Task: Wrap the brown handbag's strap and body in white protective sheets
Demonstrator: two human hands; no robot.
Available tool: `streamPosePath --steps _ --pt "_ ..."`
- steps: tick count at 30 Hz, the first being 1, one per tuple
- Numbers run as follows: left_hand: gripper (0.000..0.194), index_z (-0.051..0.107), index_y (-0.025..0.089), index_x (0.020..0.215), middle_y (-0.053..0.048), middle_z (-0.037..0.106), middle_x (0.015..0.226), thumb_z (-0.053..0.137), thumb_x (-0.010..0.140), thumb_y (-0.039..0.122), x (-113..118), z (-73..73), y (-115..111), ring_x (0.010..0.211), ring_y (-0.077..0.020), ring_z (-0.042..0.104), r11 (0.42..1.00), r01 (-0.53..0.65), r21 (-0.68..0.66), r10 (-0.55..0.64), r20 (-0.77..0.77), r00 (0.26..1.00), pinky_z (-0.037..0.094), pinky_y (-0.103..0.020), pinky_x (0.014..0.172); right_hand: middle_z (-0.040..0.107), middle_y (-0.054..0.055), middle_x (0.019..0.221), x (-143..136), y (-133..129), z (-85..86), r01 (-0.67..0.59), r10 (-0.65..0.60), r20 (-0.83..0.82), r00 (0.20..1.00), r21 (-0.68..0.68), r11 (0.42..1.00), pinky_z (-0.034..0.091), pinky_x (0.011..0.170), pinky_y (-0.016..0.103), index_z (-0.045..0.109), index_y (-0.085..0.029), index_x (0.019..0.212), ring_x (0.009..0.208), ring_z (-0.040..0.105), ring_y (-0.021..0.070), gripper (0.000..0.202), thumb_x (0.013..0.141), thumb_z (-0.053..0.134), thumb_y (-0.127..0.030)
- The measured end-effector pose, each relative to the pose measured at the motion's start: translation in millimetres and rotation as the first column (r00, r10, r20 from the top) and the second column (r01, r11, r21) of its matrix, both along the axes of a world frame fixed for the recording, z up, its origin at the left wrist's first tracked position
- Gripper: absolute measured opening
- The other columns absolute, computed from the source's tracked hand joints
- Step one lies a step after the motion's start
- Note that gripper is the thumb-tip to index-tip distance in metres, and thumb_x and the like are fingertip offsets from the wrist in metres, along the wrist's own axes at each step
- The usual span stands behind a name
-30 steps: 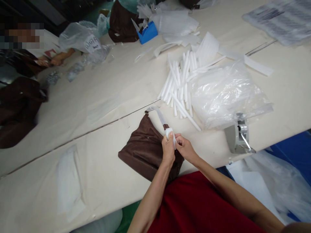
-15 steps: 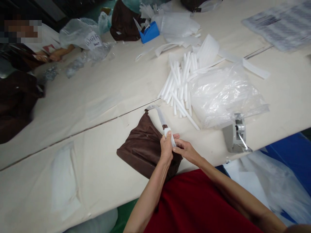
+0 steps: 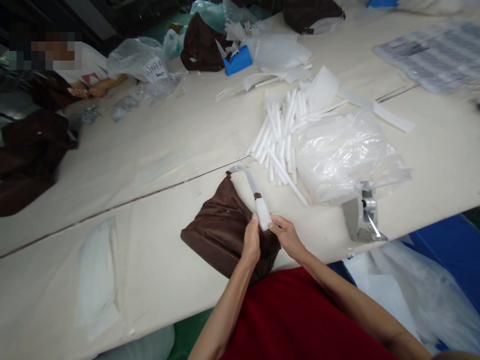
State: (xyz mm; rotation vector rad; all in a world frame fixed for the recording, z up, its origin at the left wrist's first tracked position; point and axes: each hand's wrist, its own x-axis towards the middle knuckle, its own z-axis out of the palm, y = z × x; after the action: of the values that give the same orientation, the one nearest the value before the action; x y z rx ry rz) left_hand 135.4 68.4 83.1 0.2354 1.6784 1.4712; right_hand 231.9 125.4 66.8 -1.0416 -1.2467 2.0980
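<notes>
Tabletop (image 3: pixel 157 250), cream. Brown bag (image 3: pixel 221 230), lying on it. Hands, at bag's right side: left hand (image 3: pixel 252 242) — thumb shifted off front of white wrap (image 3: pixel 263 214) to its edge, grip unclear; right hand (image 3: pixel 288 236) — pinching its lower end. Wrap, in line with bag's strap (image 3: pixel 249 181), now more exposed; seemingly settled around it.

Soft, fairly even light covers the cream bench (image 3: pixel 157 220), while the background (image 3: pixel 123 22) at upper left sinks into near-black. Hard white glints break across the clear plastic bag (image 3: pixel 348 150), and a bright streak marks the metal tape dispenser (image 3: pixel 365 220). Shadows are faint, deepening in the folds of the brown handbag (image 3: pixel 221 225). Toward the edges detail smears; print on the plastic sheet (image 3: pixel 431 52) at upper right is illegible.
</notes>
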Motion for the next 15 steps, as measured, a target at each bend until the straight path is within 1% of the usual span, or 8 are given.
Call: streamPosePath --steps 3,5,6,10,13,15 --pt "0.05 0.069 0.016 0.084 -0.006 0.07 0.086 0.061 0.078 0.065 7 1.0 -3 0.086 -0.0202 0.062 1.0 0.008 -0.003 -0.009 -0.151 0.988 0.049 -0.03 0.083 0.056 -0.006 0.062 -1 -2 0.0 0.056 -0.055 0.028 0.998 -0.038 0.998 0.042 0.065 0.03 0.059 -0.023 0.1 0.061 0.051 0.0146 0.032 0.074 0.066 -0.039" --pt "0.049 0.067 0.017 0.084 -0.004 0.068 0.084 0.058 0.08 0.065 12 2.0 -1 0.085 -0.0193 0.06 1.0 0.001 -0.002 -0.001 -0.183 0.983 0.048 -0.029 0.082 0.051 -0.009 0.058 -1 -3 -1.6 0.072 -0.071 0.063 0.995 -0.01 0.997 0.038 0.06 0.028 0.055 -0.023 0.103 0.055 0.044 0.0126 0.033 0.076 0.065 -0.039" --pt "0.049 0.066 0.017 0.085 -0.004 0.067 0.084 0.056 0.081 0.065 14 2.5 1 0.085 -0.0192 0.059 1.0 0.0 -0.001 0.0 -0.189 0.982 0.048 -0.029 0.081 0.05 -0.009 0.058 0 -4 -2.7 0.073 -0.074 0.072 0.995 0.011 0.997 0.038 0.059 0.027 0.054 -0.023 0.103 0.055 0.044 0.0123 0.032 0.077 0.064 -0.04" --pt "0.044 0.064 0.017 0.091 -0.003 0.064 0.085 0.057 0.082 0.06 17 1.3 7 0.085 -0.0184 0.058 1.0 -0.017 0.009 0.018 -0.163 0.986 0.046 -0.029 0.082 0.056 -0.006 0.066 -2 -6 -7.3 0.057 -0.063 0.06 0.996 0.093 0.994 0.042 0.065 0.028 0.058 -0.022 0.103 0.062 0.051 0.0135 0.031 0.08 0.06 -0.043" --pt "0.036 0.061 0.017 0.084 0.0 0.059 0.076 0.06 0.08 0.053 17 -2.8 11 0.077 -0.0164 0.055 0.999 -0.044 0.004 0.044 -0.129 0.991 0.045 -0.028 0.077 0.064 -0.002 0.079 -3 -7 -9.7 0.048 -0.054 0.041 0.998 0.144 0.988 0.048 0.074 0.03 0.06 -0.022 0.105 0.073 0.058 0.0153 0.031 0.083 0.058 -0.043" --pt "0.033 0.059 0.017 0.079 0.001 0.056 0.071 0.062 0.078 0.05 16 -5.4 12 0.073 -0.0153 0.054 0.997 -0.071 -0.009 0.069 -0.128 0.989 0.044 -0.027 0.074 0.066 -0.001 0.084 -2 -8 -10.0 0.021 -0.032 0.061 0.998 0.179 0.984 0.05 0.079 0.032 0.061 -0.023 0.108 0.076 0.06 0.0159 0.03 0.085 0.056 -0.041"
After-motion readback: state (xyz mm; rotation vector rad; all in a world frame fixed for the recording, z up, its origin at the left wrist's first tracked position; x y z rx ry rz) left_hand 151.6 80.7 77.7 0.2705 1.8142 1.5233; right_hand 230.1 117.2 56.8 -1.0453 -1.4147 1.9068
